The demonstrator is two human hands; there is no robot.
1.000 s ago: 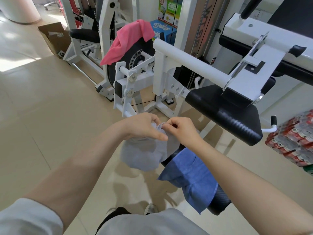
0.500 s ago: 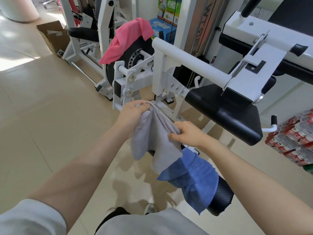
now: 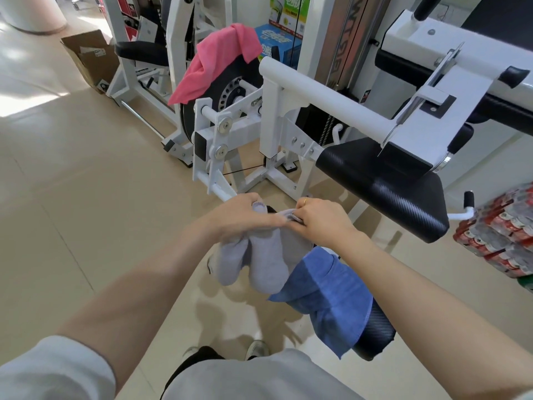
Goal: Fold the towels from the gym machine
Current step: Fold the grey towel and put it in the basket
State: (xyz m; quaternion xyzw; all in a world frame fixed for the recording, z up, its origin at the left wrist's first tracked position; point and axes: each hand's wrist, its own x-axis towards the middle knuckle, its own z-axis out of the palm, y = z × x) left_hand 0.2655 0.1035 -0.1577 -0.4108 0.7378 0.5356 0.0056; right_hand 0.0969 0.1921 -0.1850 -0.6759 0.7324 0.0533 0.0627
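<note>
A pale grey towel (image 3: 266, 262) hangs in folds between my two hands in the middle of the view. My left hand (image 3: 242, 216) grips its top edge on the left, and my right hand (image 3: 320, 219) pinches the top edge on the right; the two hands nearly touch. Just below and right, a blue towel (image 3: 331, 293) is draped over a black padded roller (image 3: 375, 333) of the gym machine. A pink towel (image 3: 219, 59) lies over the black wheel of the machine further back.
The white machine frame (image 3: 326, 93) and its black seat pad (image 3: 383, 183) stand right in front of my hands. A cardboard box (image 3: 89, 59) sits at the far left, and packs of cans (image 3: 499, 232) are stacked at the right. Beige tiled floor spreads to the left.
My hands were apart with the grey towel stretched between them; now they have come together and lower, and the towel hangs doubled in shorter folds.
</note>
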